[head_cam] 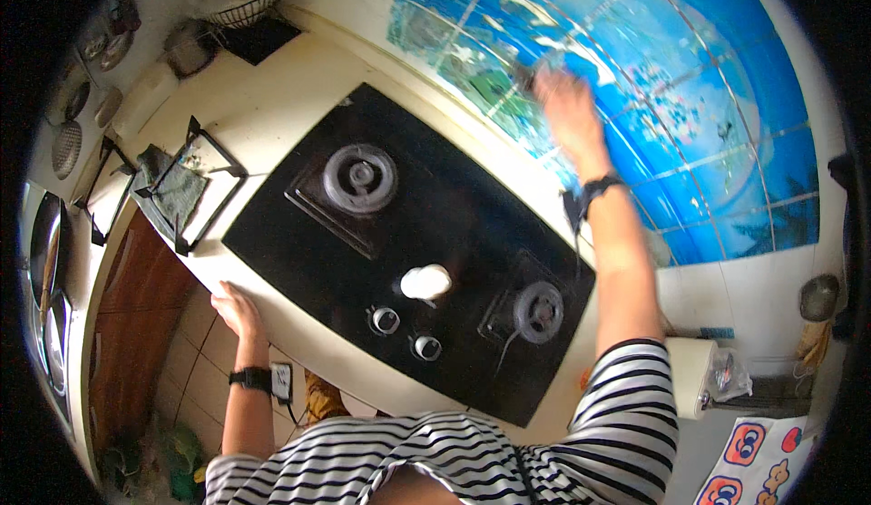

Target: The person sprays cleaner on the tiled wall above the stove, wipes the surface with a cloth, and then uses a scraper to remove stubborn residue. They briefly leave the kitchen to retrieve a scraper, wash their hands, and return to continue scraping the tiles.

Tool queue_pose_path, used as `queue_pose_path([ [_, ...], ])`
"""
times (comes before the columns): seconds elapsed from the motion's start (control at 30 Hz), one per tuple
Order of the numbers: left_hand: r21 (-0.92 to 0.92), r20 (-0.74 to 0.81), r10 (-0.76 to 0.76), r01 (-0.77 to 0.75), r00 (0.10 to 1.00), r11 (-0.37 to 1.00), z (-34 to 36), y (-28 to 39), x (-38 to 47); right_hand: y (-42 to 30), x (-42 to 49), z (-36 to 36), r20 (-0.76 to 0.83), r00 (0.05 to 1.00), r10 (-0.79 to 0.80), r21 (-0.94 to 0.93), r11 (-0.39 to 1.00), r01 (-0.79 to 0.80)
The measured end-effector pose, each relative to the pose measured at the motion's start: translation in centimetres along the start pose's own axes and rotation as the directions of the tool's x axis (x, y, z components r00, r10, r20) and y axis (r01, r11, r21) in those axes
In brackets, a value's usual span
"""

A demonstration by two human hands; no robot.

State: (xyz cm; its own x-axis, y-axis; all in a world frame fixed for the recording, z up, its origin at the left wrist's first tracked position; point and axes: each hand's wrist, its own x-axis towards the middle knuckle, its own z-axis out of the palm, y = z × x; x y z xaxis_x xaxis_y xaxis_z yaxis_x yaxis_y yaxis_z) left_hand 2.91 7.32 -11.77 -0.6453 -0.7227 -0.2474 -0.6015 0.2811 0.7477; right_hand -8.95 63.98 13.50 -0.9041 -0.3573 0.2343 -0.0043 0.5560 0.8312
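Observation:
My right hand (pixel 561 93) reaches up to the blue picture-covered tiled wall (pixel 680 96) behind the stove. It is blurred; something dark and small shows at its fingertips, and I cannot tell what it is. My left hand (pixel 237 309) rests on the front edge of the pale countertop (pixel 272 301), with no object seen in it. Between my arms lies a black glass gas cooktop (pixel 435 219), with a left burner (pixel 360 177), a right burner (pixel 539 312), two control knobs (pixel 386 320) and a bright white spot near the middle, perhaps glare.
Left of the cooktop, a black metal pan support (pixel 228 165) stands over a grey-green cloth (pixel 178 195), with a second support (pixel 105 192) beyond. A wire basket (pixel 245 5) stands at the back left. Ladles and strainers (pixel 67 150) hang at the far left.

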Motion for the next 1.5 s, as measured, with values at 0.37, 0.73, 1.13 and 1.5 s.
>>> queue_pose_path([
  [0.37, -0.256, 0.211, -0.034, 0.089, 0.977, 0.963, -2.1, -0.1, 0.2, 6.7, 8.7, -8.0, 0.003, 1.0, 0.026, -0.335, 0.942, -0.024],
  [0.73, -0.393, 0.125, -0.174, 0.21, 0.977, 0.895, -0.5, -0.2, 0.6, 1.4, 15.5, -4.0, -0.113, 0.994, 0.003, -0.216, 0.976, -0.028],
  [1.13, -0.371, 0.094, -0.008, 0.042, 0.996, 0.928, -0.9, 0.2, 0.4, -3.7, 11.1, -2.6, 0.029, 0.981, -0.19, 0.306, 0.936, 0.172],
  [1.5, -0.46, 0.124, -0.192, 0.228, 0.974, 0.858, -0.7, 0.1, 0.4, 6.5, 25.1, -8.6, -0.329, 0.924, 0.194, -0.224, 0.935, -0.276],
])
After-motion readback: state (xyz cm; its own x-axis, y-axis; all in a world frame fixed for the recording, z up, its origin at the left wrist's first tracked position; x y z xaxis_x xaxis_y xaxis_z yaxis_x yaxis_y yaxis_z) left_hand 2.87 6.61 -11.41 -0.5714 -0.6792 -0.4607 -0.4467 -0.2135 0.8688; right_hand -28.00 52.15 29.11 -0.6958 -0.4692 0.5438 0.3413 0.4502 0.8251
